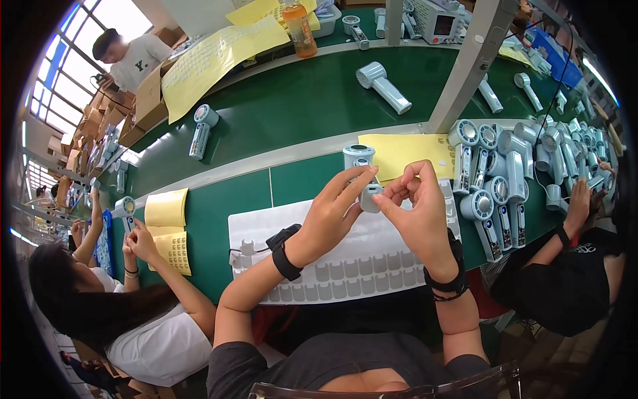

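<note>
A light blue and white handheld fan [359,151] is held over the table, its round head away from me and the grey end of its handle toward me. My left hand [327,211] is closed around the handle, fingers on its left side. My right hand [421,214] is pinched at the handle's end, thumb against the grey base with its small slot; whether a small piece sits between those fingertips I cannot make out. Beneath both hands lies a white sheet [282,223] carrying rows of grey tab-shaped stickers [362,266].
Many handheld fans [515,166] crowd the table at right. A yellow sheet [409,153] lies behind my hands. Beyond a metal rail, a green belt [286,93] carries scattered fans, with a metal post [472,66] at right. Co-workers sit either side; the left one holds a fan [124,207].
</note>
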The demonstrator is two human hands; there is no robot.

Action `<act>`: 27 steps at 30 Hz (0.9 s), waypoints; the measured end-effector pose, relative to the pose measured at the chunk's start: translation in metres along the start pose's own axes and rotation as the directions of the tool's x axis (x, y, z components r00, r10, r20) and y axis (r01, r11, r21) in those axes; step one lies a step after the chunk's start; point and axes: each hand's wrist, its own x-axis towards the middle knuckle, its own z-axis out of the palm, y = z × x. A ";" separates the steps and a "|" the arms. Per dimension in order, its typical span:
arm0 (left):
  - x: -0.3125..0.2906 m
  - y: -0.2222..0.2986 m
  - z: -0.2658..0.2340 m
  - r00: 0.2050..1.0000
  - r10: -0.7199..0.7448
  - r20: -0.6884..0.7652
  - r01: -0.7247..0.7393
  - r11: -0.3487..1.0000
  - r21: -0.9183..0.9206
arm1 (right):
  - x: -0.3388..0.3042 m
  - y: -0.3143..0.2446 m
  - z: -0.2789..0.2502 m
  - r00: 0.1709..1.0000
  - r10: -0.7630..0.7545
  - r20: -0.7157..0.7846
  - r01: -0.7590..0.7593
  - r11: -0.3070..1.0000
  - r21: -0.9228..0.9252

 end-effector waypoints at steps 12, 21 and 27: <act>0.003 0.002 -0.002 1.000 -0.007 0.006 0.007 1.000 -0.015 | 0.004 0.012 -0.008 0.997 -0.014 0.073 0.005 0.992 0.123; 0.002 0.002 -0.001 1.000 -0.014 0.008 0.015 1.000 -0.024 | 0.002 0.004 -0.004 1.000 0.022 0.014 -0.022 0.999 0.045; 0.000 0.002 0.000 1.000 -0.020 0.014 0.021 1.000 -0.019 | 0.001 -0.001 -0.001 1.000 0.028 -0.004 -0.028 1.000 0.011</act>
